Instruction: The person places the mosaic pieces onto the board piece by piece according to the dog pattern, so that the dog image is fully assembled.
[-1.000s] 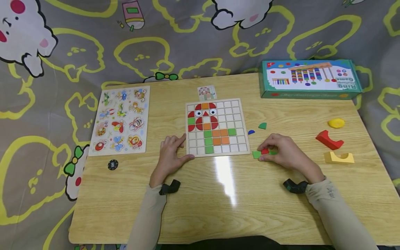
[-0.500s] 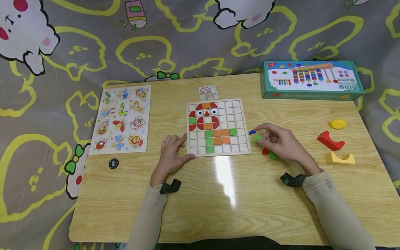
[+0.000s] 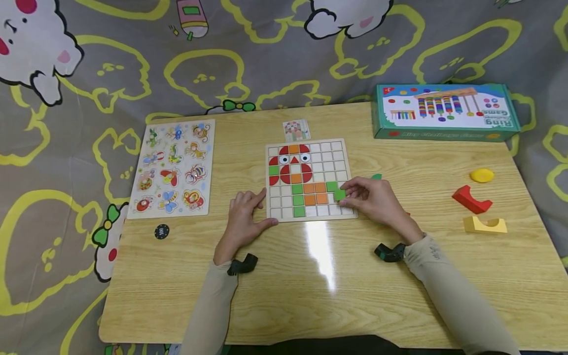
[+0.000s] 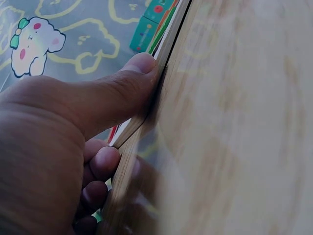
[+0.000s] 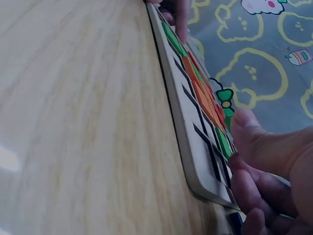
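A square wooden grid board (image 3: 310, 220) lies in the middle of the table in the head view. Red, orange, green and eye-patterned pieces fill some of its cells. My right hand (image 3: 372, 198) pinches a green square tile (image 3: 339, 194) between thumb and fingers, over the board's right side, just below another green tile (image 3: 332, 186). At the lower left corner, my left hand (image 3: 241, 219) rests its thumb along the front edge and its index finger by the left edge. The left wrist view shows this thumb (image 4: 139, 63) on the board's edge, other fingers bent.
Above the board lies a small picture card (image 3: 296, 130). An insect puzzle board (image 3: 210, 167) and a black chip (image 3: 161, 231) are at left. A game box (image 3: 445, 111) stands back right, near yellow and red blocks (image 3: 472, 199). A green piece (image 3: 376, 176) peeks past my right hand.
My right hand has picked the green square tile from the loose pieces and carried it left over the board. My left hand stays at the corner.
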The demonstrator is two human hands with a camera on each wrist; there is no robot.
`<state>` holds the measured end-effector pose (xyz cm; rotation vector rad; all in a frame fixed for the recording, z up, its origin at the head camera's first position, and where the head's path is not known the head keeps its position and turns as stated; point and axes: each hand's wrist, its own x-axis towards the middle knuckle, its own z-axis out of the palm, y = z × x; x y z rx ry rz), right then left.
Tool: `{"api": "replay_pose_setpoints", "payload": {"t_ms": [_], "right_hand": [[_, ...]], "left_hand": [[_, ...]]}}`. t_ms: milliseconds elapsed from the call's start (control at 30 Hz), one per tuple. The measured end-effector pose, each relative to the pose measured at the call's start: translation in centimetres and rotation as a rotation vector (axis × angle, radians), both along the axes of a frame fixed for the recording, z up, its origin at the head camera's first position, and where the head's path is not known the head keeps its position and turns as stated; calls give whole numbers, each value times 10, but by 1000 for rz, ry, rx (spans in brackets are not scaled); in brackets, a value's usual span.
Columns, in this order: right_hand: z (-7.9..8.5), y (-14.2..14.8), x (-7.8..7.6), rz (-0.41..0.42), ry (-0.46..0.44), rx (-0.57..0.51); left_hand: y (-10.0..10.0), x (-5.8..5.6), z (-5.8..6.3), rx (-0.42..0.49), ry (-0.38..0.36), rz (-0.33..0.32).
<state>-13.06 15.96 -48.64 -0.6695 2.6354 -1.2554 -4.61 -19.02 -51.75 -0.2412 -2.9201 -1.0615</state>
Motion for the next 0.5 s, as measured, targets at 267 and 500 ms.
{"api": "replay_pose_setpoints", "payload": {"t_ms": [267,500], "right_hand": [[-5,-11,-1,42,68,27],[-5,-10,-2,62,67,32]], "left_hand": [[0,0,2,4,-4,-1],[-1,0,2,5,0,-2]]}}
